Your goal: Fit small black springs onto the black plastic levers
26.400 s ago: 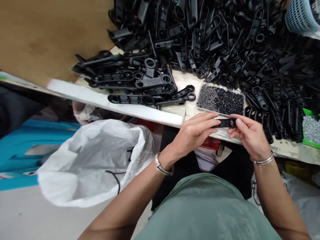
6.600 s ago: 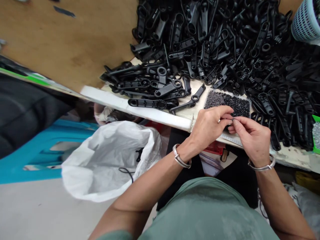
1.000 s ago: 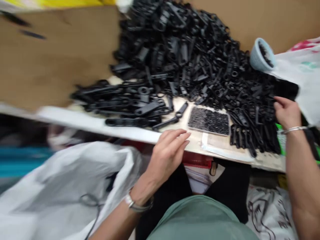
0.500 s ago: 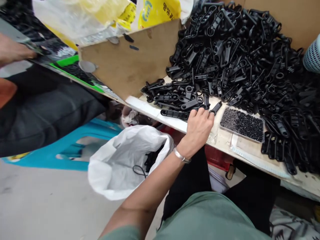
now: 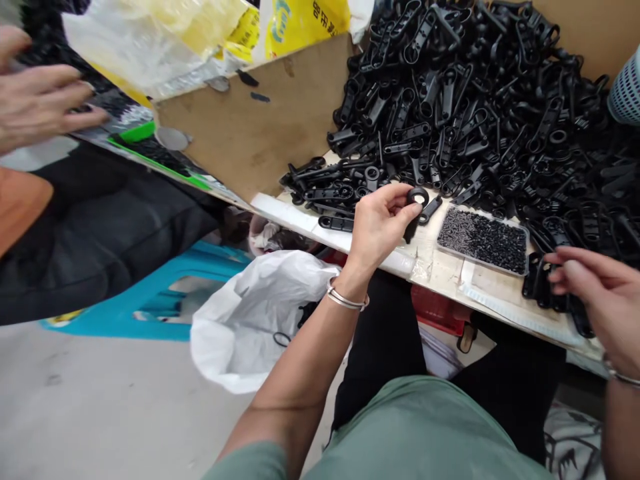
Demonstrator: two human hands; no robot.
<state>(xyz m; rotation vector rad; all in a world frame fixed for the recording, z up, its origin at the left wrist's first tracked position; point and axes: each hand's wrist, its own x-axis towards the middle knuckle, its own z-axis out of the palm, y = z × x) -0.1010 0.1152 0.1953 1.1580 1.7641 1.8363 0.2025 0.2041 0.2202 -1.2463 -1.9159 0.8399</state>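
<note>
- The left hand (image 5: 377,223) has its fingers pinched on a black plastic ring-ended lever (image 5: 412,227), ring uppermost.
- The lever's long axis runs roughly 12 to 6 o'clock; its lower end looks foreshortened, and whether it touches the pale surface (image 5: 440,272) is unclear.
- The right hand (image 5: 605,297) is well apart, its thumb and fingers close together; I cannot tell whether they hold anything. From them the lever lies towards 10 o'clock.
- Between the hands, at 4 o'clock from the lever, sits a clear plastic box (image 5: 483,240) of tiny grey and black pieces.
- A heap of black plastic levers (image 5: 450,100) spreads from 12 to 3 o'clock.
- The right edge cuts off the right hand and a pale-blue mesh basket (image 5: 626,93).
</note>
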